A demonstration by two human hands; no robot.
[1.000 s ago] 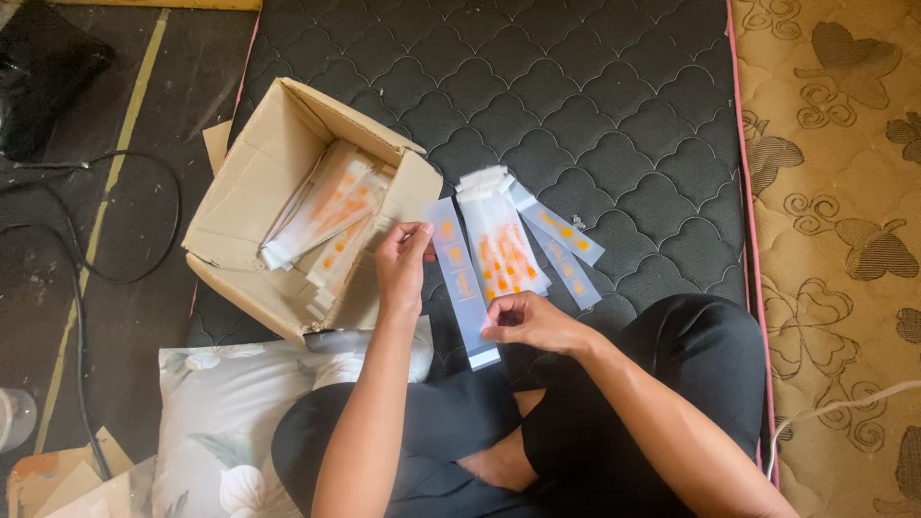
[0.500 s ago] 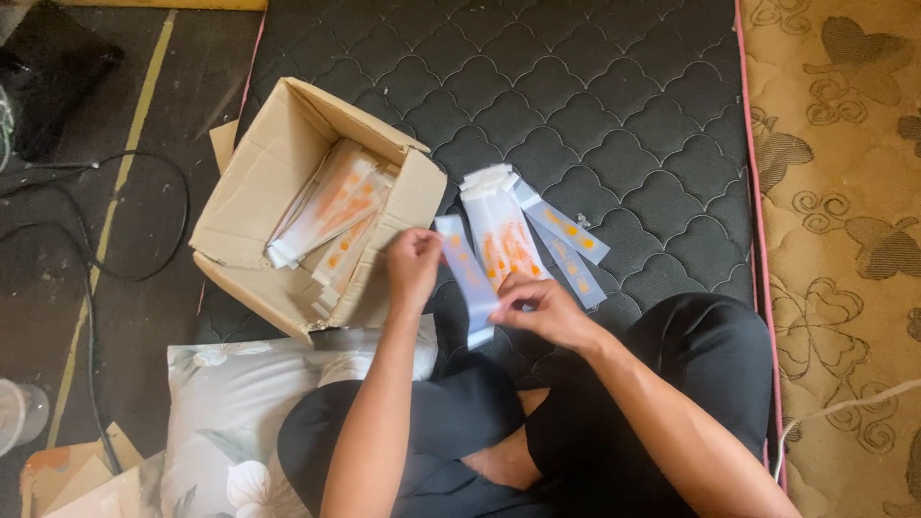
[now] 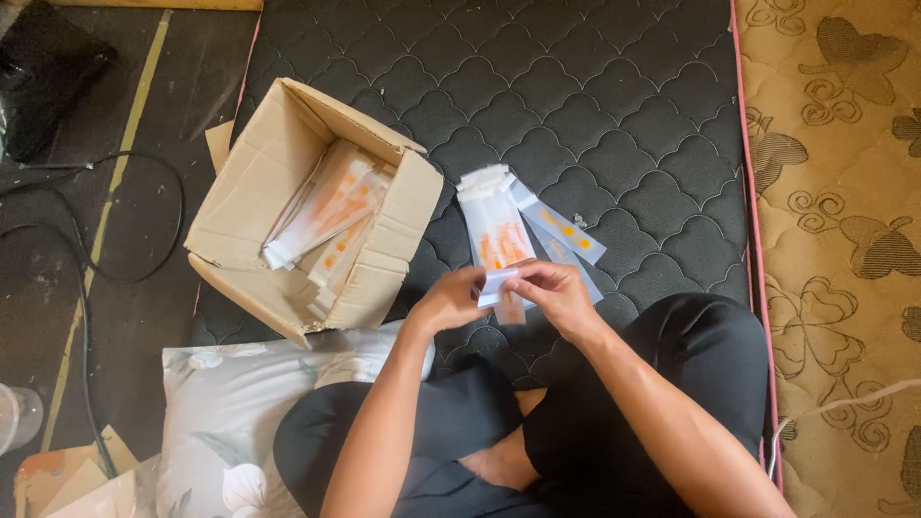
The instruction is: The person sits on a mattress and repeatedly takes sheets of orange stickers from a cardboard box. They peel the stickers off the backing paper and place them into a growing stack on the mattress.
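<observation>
Both hands have closed together since a moment ago, now meeting over one clear sachet with orange marks [image 3: 501, 284], lifted just above the black quilted mattress [image 3: 595, 96]. Left of them, an open cardboard box [image 3: 259, 192] leans on its side, holding more long sachets [image 3: 321, 213]. Beside the hands, a small fan of sachets [image 3: 499, 225] lies flat. The left hand [image 3: 451, 299] and right hand [image 3: 556, 293] pinch the sachet's lower end, fingers curled.

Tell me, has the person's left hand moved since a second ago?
Yes. The left hand has shifted away from the cardboard box, towards the right hand; both now pinch the same clear packet in front of the fanned packets.
</observation>
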